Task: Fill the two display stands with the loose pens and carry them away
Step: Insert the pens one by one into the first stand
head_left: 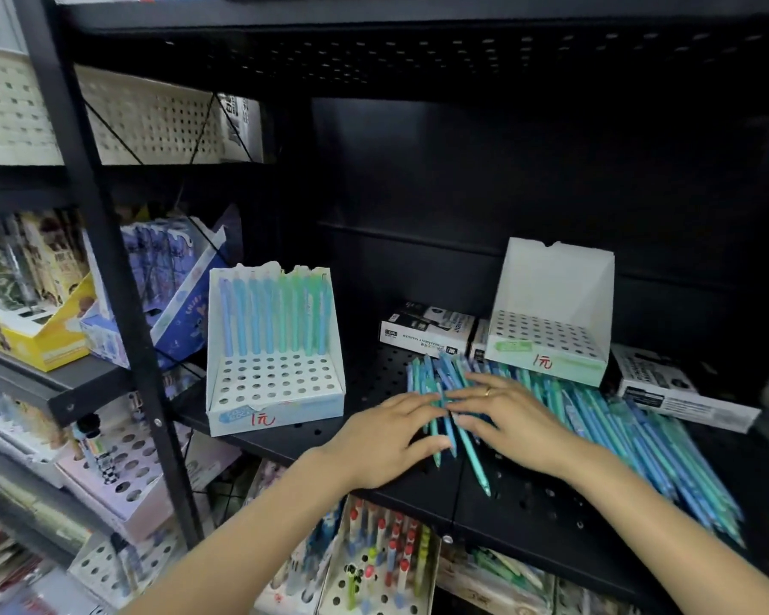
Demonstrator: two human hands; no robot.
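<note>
- My left hand (387,441) lies flat w/ fingers spread, lower centre of frame, fingertips on the near end of the loose pens (596,432).
- My right hand (502,415) is just beside it, fingers also spread, pressing down on the same pile; ring on one finger. Fingertips of both hands nearly meet.
- Pens are blue and green, heaped on the black perforated shelf (529,503), fanning toward lower right.
- Left stand (276,348), centre-left: one back row of pens upright, front holes bare, "1元" on its front.
- Right stand (551,312), right of centre: no pens in it, perched on dark marker boxes (422,330) behind the pile.
- Other stationery displays on shelves at left & bottom.
</note>
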